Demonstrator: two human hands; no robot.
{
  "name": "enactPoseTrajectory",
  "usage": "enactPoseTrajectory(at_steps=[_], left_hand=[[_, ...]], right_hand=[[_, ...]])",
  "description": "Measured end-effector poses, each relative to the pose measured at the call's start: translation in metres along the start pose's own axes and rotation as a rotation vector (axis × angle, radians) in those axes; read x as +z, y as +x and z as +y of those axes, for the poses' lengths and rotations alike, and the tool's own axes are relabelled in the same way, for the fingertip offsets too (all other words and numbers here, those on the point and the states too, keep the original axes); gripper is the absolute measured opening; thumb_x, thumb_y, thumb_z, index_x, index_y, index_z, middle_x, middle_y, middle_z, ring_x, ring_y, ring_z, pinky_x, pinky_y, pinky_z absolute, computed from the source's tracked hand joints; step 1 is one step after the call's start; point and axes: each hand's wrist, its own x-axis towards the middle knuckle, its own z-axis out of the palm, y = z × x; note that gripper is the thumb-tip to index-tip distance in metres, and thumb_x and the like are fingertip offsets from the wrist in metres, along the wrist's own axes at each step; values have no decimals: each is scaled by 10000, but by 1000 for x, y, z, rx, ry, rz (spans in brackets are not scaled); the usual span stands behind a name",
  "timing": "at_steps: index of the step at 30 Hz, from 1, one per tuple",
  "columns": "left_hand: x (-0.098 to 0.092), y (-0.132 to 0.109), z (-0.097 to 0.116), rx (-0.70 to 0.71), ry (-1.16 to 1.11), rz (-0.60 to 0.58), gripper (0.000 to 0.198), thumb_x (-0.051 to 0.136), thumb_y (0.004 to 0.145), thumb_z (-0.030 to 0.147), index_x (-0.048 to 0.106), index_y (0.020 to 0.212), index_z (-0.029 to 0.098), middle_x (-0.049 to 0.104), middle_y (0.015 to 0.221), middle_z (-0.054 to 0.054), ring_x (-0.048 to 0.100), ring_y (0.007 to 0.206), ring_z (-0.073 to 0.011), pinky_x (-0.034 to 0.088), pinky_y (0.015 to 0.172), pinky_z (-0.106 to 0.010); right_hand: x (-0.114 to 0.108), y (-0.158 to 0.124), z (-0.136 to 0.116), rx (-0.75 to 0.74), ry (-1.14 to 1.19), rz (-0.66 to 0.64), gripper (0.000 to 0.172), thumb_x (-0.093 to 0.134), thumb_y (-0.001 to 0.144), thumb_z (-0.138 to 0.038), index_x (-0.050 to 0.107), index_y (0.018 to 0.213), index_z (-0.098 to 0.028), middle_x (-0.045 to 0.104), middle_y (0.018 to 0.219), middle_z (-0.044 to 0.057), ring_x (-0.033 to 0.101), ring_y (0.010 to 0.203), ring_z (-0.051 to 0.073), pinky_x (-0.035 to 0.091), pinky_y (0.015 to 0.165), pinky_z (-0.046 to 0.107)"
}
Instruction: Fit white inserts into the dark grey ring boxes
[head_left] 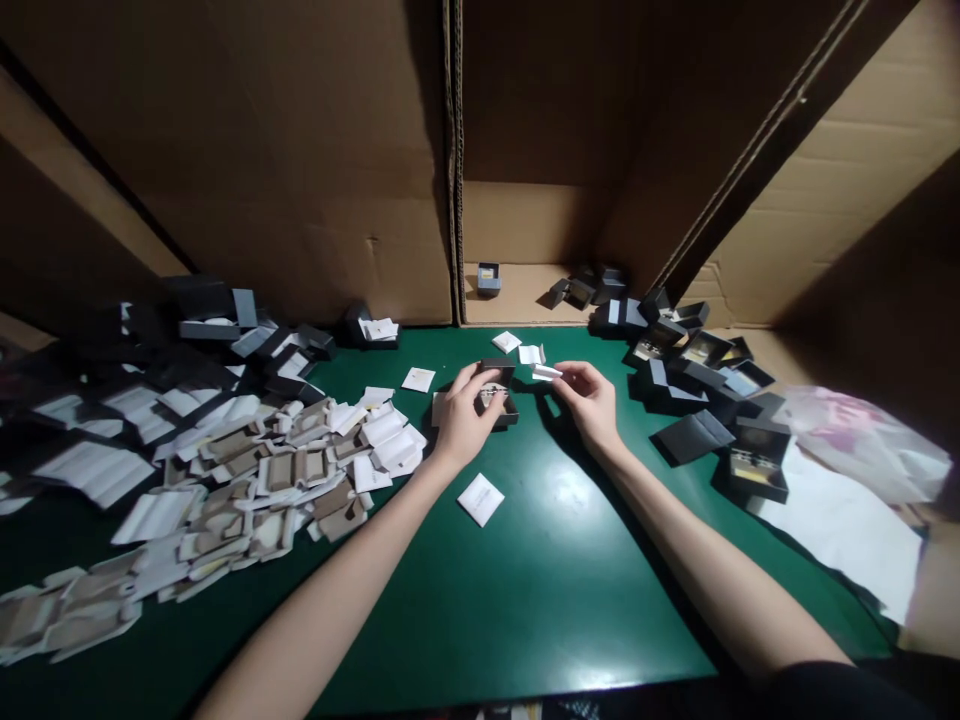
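My left hand [466,415] is closed around a small black hinged box [504,415] on the green table, its lid standing up. Something light and shiny lies inside, partly covered by my fingers. To the right, my right hand [589,398] pinches a small folded white paper piece [547,373] between thumb and fingertips, just above the table. Behind it lie two more white paper pieces, one flat [506,342] and one folded [531,355]. A white square card [481,499] rests in front of the box, and another white square [418,379] sits to its left.
Folded white and tan paper inserts [292,470] spread over the left of the green table [570,600], with black boxes [210,330] behind. More open black boxes [697,350] pile up at right, near a plastic bag [862,440]. Cardboard walls [300,150] stand behind.
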Motion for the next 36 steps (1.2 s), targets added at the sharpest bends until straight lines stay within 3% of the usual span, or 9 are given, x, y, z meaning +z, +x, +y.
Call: enactPoseTrajectory(at_steps=[8,15,20,26,29,34,36], left_hand=[[-2,2,7,6,108,-74,239,594,841,276,645,1067,218,572,1197,-46,590,1076,-196,478,927,-289],[-3,3,7,-73,62,-89,222,545,867,390,678,866,212,617,1074,-27,621,975,-201,470,904,-310],[-2,4,5,-78,18,-71,251,536,868,415,674,966,230,622,1085,-29,603,1009,-207,449,935,-330],[-3,4,7,-45,3,-98,229,543,845,382,644,788,185,616,1001,-36,604,937,-197,459,889,-320],[-4,4,6,-43,-5,-102,234,542,849,392,640,798,186,612,989,-34,601,924,-189,460,869,-303],[-4,4,4,-10,-34,-119,235,544,854,395,652,833,188,607,973,-36,600,887,-176,472,784,-274],[-4,4,4,-3,-37,-127,229,545,852,387,658,841,188,611,985,-43,603,904,-185,480,783,-282]], right_hand=[[8,-10,-11,-112,12,-224,127,675,778,-303,653,840,-195,605,817,18,540,725,140,435,686,274],[6,-12,-11,-97,63,-346,144,681,778,-331,651,824,-197,603,852,36,554,761,160,441,694,289],[3,-11,-13,-174,26,-386,98,638,796,-294,662,760,-206,592,842,38,563,795,172,448,715,298],[3,-13,-11,-41,27,-424,176,663,780,-339,643,872,-190,626,839,32,571,742,156,461,702,289],[3,-13,-11,-16,39,-467,208,658,794,-346,631,925,-186,645,886,41,590,770,161,469,737,300],[1,-12,-15,-239,-92,-421,126,635,802,-284,664,893,-201,592,1067,72,563,1006,204,461,794,311],[0,-12,-16,-280,-113,-421,93,623,806,-268,680,842,-204,596,1048,72,566,1009,205,462,814,321]])
